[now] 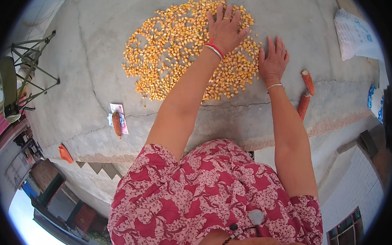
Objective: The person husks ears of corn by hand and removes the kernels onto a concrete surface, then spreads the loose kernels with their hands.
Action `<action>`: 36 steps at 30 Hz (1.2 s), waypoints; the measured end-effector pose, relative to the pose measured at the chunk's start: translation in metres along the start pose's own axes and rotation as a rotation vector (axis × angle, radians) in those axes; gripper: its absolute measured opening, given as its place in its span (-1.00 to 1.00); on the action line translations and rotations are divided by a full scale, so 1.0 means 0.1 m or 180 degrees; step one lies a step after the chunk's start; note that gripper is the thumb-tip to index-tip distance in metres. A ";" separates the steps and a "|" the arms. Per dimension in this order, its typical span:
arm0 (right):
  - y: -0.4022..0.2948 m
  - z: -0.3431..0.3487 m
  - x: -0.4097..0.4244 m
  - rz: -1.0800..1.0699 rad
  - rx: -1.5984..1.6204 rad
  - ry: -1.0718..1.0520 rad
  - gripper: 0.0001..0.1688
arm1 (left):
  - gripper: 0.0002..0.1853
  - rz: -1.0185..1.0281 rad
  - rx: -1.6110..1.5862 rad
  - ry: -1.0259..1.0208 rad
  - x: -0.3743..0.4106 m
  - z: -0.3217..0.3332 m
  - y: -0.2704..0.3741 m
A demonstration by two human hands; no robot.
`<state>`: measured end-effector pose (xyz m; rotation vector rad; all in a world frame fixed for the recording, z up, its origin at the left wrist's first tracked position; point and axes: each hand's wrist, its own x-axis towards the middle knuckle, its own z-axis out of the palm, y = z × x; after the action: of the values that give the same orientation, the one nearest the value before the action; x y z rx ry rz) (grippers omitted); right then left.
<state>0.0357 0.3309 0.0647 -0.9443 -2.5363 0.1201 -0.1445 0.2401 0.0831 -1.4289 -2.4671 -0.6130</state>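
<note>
Loose yellow corn kernels (167, 47) lie spread in a wide, roughly round patch on a grey concrete surface (106, 60). My left hand (225, 30) rests palm down on the far right part of the patch, fingers spread. It wears a ring, a red cord and a silver bangle. Just off the patch's right edge, my right hand (274, 59) lies palm down on the concrete, with some fingers apart and a silver bangle at the wrist. Neither hand grips anything. Two bare red corncobs (308, 83) (304, 106) lie right of my right forearm.
On the left, another corncob (116, 123) lies across banknotes (123, 125). An orange item (65, 154) sits by the near edge. A green folding-stool frame (28, 63) stands far left, and a white woven sack (355, 36) far right. Cracks cross the concrete.
</note>
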 end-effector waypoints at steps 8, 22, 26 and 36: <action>-0.01 -0.01 0.00 -0.0019 -0.0030 0.0013 -0.40 | -0.27 -0.0190 0.0190 0.0117 0.04 -0.04 -0.21; 0.05 0.09 -0.04 -0.0062 -0.0121 0.0065 -0.40 | -0.22 -0.0197 0.0121 -0.0597 -1.08 -0.61 -0.20; 0.05 0.12 -0.04 -0.0079 -0.0104 0.0109 -0.41 | -0.23 -0.0618 0.0337 -0.0512 -1.38 -0.86 -0.48; 0.09 0.16 -0.01 -0.0116 -0.0172 0.0131 -0.41 | -0.24 -0.0586 0.0295 -0.0732 -1.83 -0.99 -0.26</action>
<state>0.0357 0.3381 0.0480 -0.9111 -2.5290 0.0211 -0.0775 0.0420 0.0930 -1.3132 -2.7883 -0.3793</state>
